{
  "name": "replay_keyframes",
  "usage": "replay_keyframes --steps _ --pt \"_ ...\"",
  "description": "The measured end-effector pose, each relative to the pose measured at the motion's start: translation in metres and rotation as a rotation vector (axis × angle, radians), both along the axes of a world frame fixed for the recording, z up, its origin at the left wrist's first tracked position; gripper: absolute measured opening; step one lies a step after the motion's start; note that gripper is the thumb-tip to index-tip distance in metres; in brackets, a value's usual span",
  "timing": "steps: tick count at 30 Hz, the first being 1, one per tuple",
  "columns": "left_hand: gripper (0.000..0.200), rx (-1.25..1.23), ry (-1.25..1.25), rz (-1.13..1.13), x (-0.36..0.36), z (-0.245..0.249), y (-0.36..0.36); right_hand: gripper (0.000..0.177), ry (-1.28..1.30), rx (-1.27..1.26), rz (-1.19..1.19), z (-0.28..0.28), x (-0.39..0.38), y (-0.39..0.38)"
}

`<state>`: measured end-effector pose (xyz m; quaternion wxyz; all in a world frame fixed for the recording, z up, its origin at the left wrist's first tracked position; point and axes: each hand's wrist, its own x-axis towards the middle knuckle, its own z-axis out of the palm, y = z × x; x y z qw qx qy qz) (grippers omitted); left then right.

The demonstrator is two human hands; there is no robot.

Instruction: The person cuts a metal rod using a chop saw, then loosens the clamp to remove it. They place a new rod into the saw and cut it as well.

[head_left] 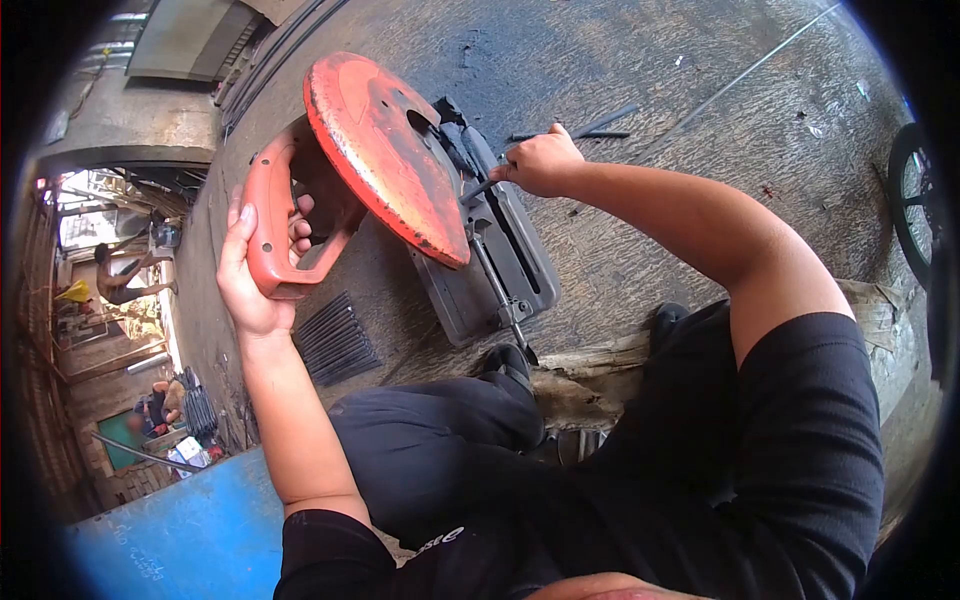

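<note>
An orange-red cut-off saw, its round guard (375,150) scratched and worn, stands on a grey metal base (455,300) on the floor. My left hand (258,250) is wrapped round the saw's orange loop handle (272,215). On the other side of the guard, my right hand (540,162) is closed on a thin dark rod (480,190), whose near end lies at the saw's clamp. The guard hides the disc and part of the clamp. Beside the base, a row of dark cut rods (338,338) lies on the floor.
More dark rods (600,134) lie on the floor beyond my right hand. A wheel (908,195) stands at the right edge, and a blue sheet (190,535) is at the lower left. Two people (125,275) (160,408) are in the background at the left.
</note>
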<state>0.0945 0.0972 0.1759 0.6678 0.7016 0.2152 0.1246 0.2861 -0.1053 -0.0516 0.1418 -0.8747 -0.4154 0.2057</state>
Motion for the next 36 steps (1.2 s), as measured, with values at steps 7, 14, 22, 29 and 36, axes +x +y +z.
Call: replay_keyframes --steps 7,14,22,29,36 --pt "0.051 -0.013 0.004 0.002 -0.0001 -0.0001 0.0012 0.059 -0.001 0.021 -0.010 -0.0016 -0.0005 -0.0002" --pt "0.052 -0.022 0.000 -0.011 -0.0006 -0.0004 0.0022 0.059 0.008 0.016 -0.011 -0.0011 -0.0009 -0.0005" --pt "0.053 -0.003 0.008 0.015 -0.0003 0.0002 0.0005 0.060 0.013 0.011 -0.009 -0.0017 -0.0001 0.0004" --pt "0.054 -0.001 0.005 0.000 0.0000 0.0005 0.0010 0.059 0.007 0.009 -0.020 -0.0018 -0.0009 0.0008" --pt "0.054 -0.012 0.004 0.004 0.0000 0.0000 0.0011 0.058 0.003 0.016 -0.025 -0.0015 -0.0018 0.0006"
